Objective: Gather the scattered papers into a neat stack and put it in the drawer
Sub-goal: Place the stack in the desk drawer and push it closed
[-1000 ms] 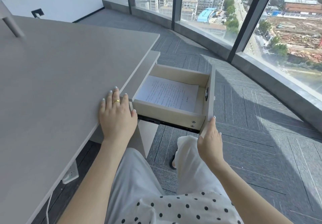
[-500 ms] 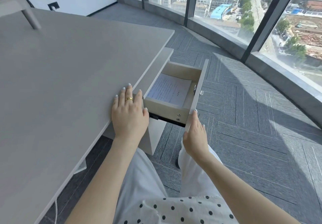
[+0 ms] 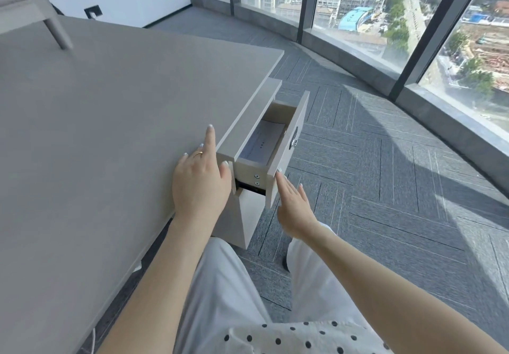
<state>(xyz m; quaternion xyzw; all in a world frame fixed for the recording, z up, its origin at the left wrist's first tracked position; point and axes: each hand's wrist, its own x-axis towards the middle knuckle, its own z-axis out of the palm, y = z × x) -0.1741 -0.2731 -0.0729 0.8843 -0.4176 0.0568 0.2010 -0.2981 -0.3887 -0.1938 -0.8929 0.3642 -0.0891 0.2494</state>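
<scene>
The paper stack lies flat inside the beige drawer, which stands only partly out from under the grey desk. Just a strip of the printed top sheet shows. My right hand is open, its fingertips pressed against the lower edge of the drawer front. My left hand, wearing a gold ring, rests flat on the desk's edge right beside the drawer, fingers spread and holding nothing.
A small grey stand sits at the desk's far left. Grey carpet tiles cover the floor to the right, up to a curved wall of tall windows. My legs are below the drawer.
The drawer has slid inward from wide out to nearly in, pushed by my right hand on its front. Less paper shows. My left hand has stayed on the desk edge.
</scene>
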